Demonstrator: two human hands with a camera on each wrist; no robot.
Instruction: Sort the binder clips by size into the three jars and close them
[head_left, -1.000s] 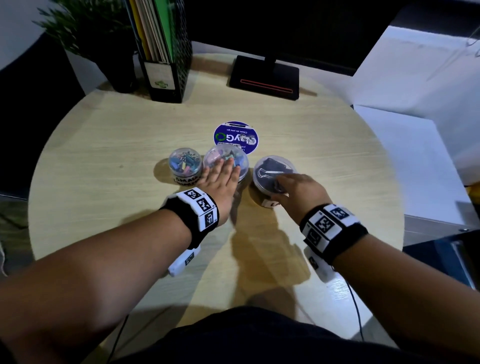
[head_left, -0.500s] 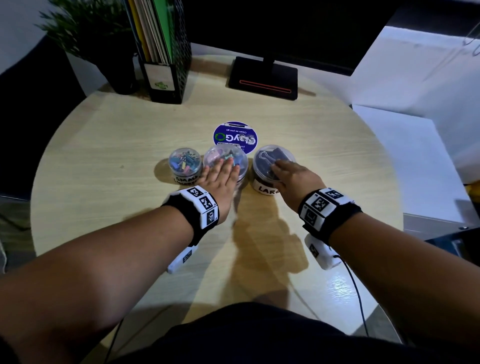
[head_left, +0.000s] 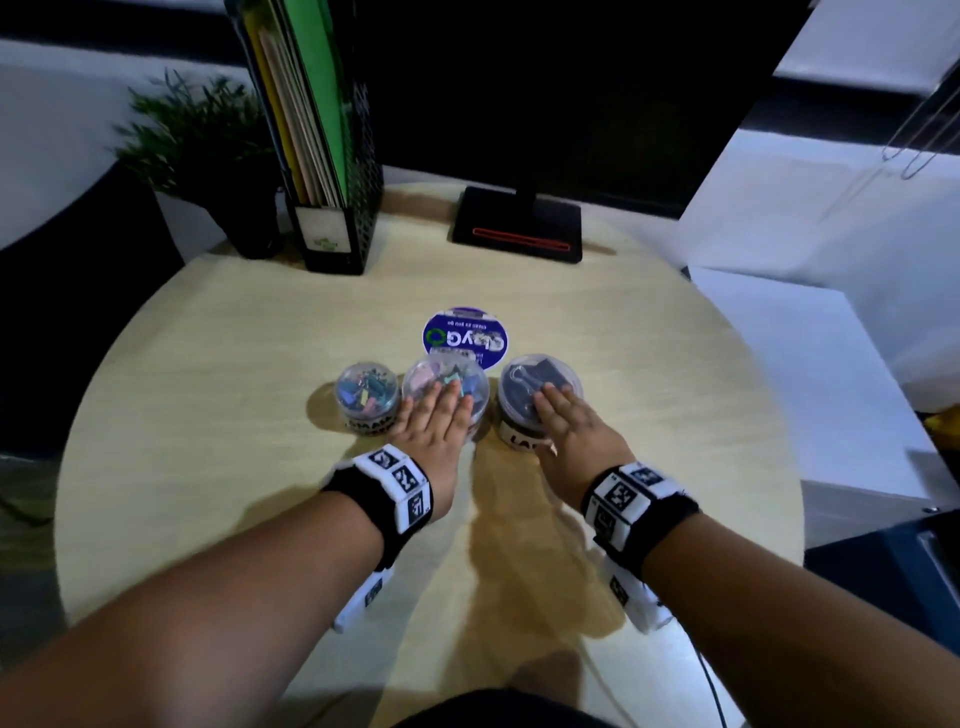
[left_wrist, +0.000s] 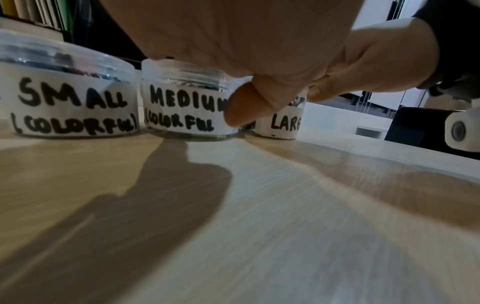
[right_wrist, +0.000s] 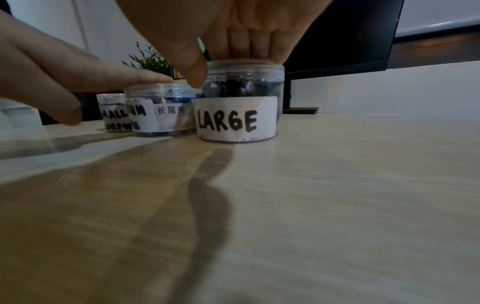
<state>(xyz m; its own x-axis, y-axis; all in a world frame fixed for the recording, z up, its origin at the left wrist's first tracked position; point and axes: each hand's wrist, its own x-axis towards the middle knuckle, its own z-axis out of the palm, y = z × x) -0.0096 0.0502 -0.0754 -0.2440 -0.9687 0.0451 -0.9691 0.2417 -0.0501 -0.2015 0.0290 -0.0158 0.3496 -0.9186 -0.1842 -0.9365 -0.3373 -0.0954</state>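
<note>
- The round, pale wood-grain counter (head_left: 208, 415) lies nearest, with both forearms reaching across it, each wrist wrapped in a black band with black-and-white square markers.
- The left hand (head_left: 434, 423) lies flat, palm down, on the clear lid of the middle clear plastic jar (left_wrist: 187, 107), whose white paper label reads "MEDIUM (COLORFUL"; its fingers (head_left: 451, 395) are straight and close together, gripping nothing, and the thumb hangs down in front of the label.
- The right hand (head_left: 574, 426) rests the same way on the lid of the right-hand clear plastic jar (right_wrist: 237, 102), labelled "LARGE"; its fingers are straight and laid on the lid, the thumb pointing down beside the jar's left wall, curled round nothing.
- The large jar holds black binder clips (head_left: 524, 376); the medium jar holds pastel-coloured binder clips (head_left: 441, 376).
- Just left of the medium jar stands a smaller clear plastic jar (head_left: 368, 397), labelled "SMALL (COLORFUL)", lid on, filled with small multicoloured clips; no hand touches it.
- The three jars stand upright in a row at the counter's middle, close to one another.
- Just behind them lies a round blue disc with white lettering (head_left: 465, 335).
- Farther back stand a black monitor base with a red stripe (head_left: 517, 231), a black mesh file holder of coloured folders (head_left: 332, 156) and a green potted plant (head_left: 208, 140).
</note>
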